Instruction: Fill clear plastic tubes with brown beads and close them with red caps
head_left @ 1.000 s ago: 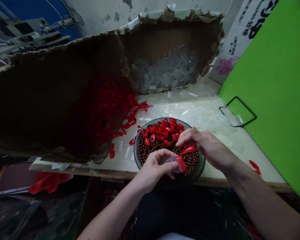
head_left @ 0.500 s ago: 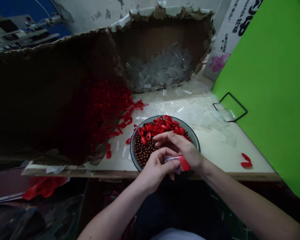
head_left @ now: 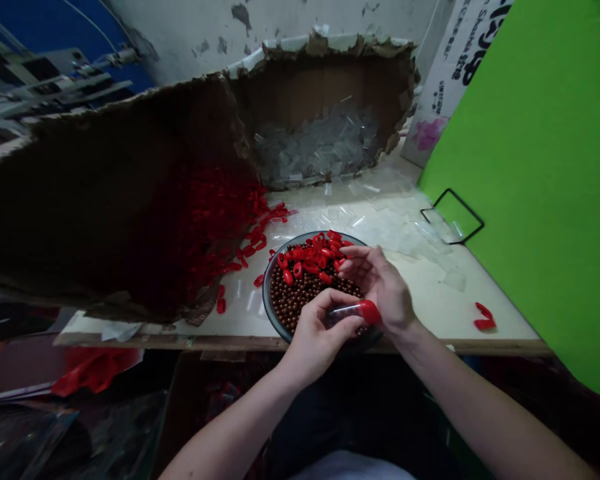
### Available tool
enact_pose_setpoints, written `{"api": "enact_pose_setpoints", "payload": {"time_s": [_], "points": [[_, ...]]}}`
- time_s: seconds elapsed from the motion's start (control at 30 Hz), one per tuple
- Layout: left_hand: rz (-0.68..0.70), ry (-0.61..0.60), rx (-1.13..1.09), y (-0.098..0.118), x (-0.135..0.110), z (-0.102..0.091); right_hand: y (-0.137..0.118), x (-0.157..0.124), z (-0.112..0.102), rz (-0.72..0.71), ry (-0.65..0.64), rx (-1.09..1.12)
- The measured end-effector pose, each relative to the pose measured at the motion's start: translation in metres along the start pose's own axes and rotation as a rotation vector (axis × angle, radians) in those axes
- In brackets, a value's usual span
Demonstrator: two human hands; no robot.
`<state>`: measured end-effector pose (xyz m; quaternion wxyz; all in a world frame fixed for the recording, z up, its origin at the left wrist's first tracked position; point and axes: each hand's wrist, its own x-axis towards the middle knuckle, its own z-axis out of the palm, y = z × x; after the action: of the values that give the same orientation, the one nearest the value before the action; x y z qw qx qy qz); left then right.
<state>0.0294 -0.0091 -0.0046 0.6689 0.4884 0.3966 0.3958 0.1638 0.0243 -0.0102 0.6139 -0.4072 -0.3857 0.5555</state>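
Currently gripped: a clear tube (head_left: 344, 314) with a red cap (head_left: 370, 312), wrapped by the curled fingers (head_left: 337, 319) of the left hand (head_left: 317, 337).
Right hand (head_left: 383, 287): held half-open, cupped just beside the cap; no grip is shown.
Bowl (head_left: 273, 300): one, beneath both hands, filled with brown beads (head_left: 300, 297) and uncountable red oval pieces (head_left: 310, 260).
Bench (head_left: 420, 307): two red pieces (head_left: 485, 320) are laid near its right end.
Carton (head_left: 460, 73): black characters are printed, not legible.
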Motion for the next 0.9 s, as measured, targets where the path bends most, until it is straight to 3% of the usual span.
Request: {"api": "enact_pose_setpoints", "payload": {"time_s": [0.13,0.3,0.4,0.6,0.73,0.9], "points": [[0.37,0.061,0.18,0.008,-0.009,-0.003,-0.007,-0.014,-0.011,0.038,0.062,0.065],[0.85,0.111,0.545,0.0,-0.023,-0.005,-0.015,-0.045,-0.013,0.121,-0.039,0.024],[1.012,0.095,0.663,-0.001,-0.029,-0.002,-0.025,-0.047,-0.005,0.188,-0.092,0.094],[1.064,0.02,0.725,0.005,-0.036,0.004,-0.042,-0.029,0.012,0.333,-0.227,0.18],[1.042,-0.019,0.704,-0.003,-0.041,0.006,-0.034,-0.031,0.025,0.404,-0.283,0.167],[0.915,-0.026,0.628,-0.013,-0.049,-0.003,-0.01,-0.034,0.032,0.46,-0.141,0.192]]}}
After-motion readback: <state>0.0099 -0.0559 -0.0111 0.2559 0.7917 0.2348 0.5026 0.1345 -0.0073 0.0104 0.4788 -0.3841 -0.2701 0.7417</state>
